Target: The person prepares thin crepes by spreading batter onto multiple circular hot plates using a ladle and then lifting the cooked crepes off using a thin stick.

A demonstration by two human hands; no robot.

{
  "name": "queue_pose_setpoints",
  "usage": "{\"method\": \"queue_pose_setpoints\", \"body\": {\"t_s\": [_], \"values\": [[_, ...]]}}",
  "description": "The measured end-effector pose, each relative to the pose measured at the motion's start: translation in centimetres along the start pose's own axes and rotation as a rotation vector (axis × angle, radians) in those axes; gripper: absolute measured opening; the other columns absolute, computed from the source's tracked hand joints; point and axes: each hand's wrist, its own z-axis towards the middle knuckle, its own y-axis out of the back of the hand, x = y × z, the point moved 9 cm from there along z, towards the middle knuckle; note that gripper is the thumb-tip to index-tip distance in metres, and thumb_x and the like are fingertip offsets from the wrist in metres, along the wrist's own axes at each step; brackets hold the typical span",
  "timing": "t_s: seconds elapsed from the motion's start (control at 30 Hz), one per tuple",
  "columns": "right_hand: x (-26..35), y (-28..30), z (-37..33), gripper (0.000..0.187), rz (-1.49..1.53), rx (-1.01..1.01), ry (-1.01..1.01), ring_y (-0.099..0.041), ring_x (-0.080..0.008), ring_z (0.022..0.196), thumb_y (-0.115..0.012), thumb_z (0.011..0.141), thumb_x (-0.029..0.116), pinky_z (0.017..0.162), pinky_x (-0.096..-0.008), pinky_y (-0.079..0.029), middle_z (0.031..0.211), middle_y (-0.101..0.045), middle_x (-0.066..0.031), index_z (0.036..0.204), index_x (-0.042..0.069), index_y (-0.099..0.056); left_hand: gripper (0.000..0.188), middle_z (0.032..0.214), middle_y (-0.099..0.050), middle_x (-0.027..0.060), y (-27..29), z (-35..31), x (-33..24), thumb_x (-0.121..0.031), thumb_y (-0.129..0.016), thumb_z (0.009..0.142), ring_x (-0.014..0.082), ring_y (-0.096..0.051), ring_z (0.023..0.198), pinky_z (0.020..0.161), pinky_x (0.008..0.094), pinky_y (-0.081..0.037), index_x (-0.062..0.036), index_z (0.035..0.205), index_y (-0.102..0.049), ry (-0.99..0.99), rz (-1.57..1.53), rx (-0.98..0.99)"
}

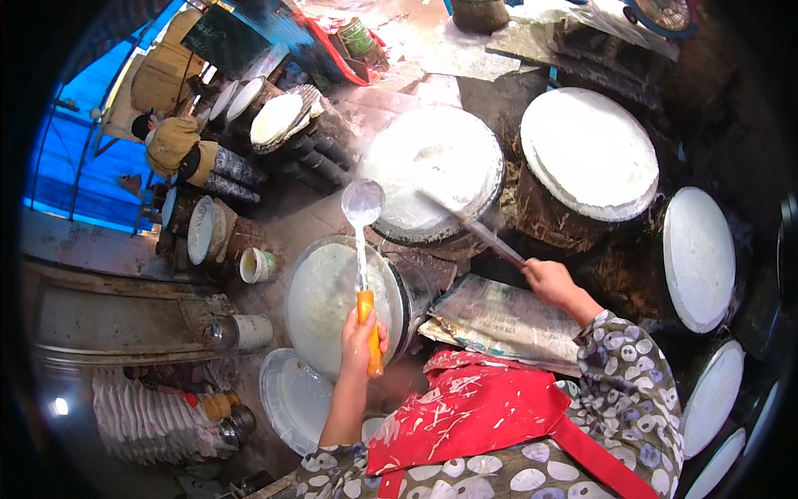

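The left hand (363,341) is closed round the orange handle of one ladle (363,202), its white-smeared bowl ahead of the fist and, as seen, at the left edge of the white-topped drum (465,150); how high it hangs I cannot tell. The right hand (549,279) is curled tight round the near end of one flat stick (490,235), which slants forward and left from the fist across the drum's white top. One metal pot (420,291) of pale liquid stands near-left of the drum, with one pale tub (268,399) farther that way. On the drum's near side lies one stack of sheets (507,320), its print too blurred to read. Right of the drum, at least five white discs (590,154) show; left of it, one small pail (266,266) and one other person (174,150); beyond it, one green tin (357,37), its pale markings illegible
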Motion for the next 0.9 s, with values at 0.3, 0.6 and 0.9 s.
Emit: {"method": "queue_pose_setpoints", "body": {"t_s": [0.3, 0.6, 0.9], "values": [[0.3, 6.8, 14.6, 0.027, -0.065, -0.176, -0.236, -0.061, -0.0377, 0.087, -0.041, 0.088, 0.022, 0.076, -0.047, -0.047, 0.088, -0.063, -0.0221, 0.088, 0.001, -0.059, 0.02, 0.066, -0.049, 0.0057, -1.9, 0.0, -0.5, -0.023, -0.046, 0.095, 0.0125, -0.045, 0.045, 0.042, 0.0231, -0.039, -0.0077, 0.108, -0.044, 0.047, -0.047, -0.031], [3.1, 6.9, 12.3, 0.022, -0.087, -0.24, -0.138, -0.063, -0.0387, 0.074, -0.041, 0.085, 0.013, 0.066, -0.0475, -0.049, 0.076, -0.063, -0.0229, 0.089, -0.002, -0.056, 0.017, 0.065, -0.048, 0.0043, -2.6, 1.4, -0.9, -0.023, -0.047, 0.094, 0.0121, -0.044, 0.044, 0.04, 0.0232, -0.037, -0.0094, 0.105, -0.043, 0.045, -0.113, -0.04], [6.7, 4.2, 11.3, 0.013, -0.254, -0.15, 0.133, -0.063, -0.0338, 0.064, -0.044, 0.08, 0.009, 0.058, -0.0442, -0.05, 0.067, -0.062, -0.0186, 0.079, 0.0, -0.054, 0.022, 0.066, -0.048, 0.0046, -3.3, 2.0, -1.0, -0.024, -0.046, 0.095, 0.0129, -0.044, 0.045, 0.042, 0.0248, -0.038, -0.0096, 0.112, -0.045, 0.078, -0.156, -0.028]]}}
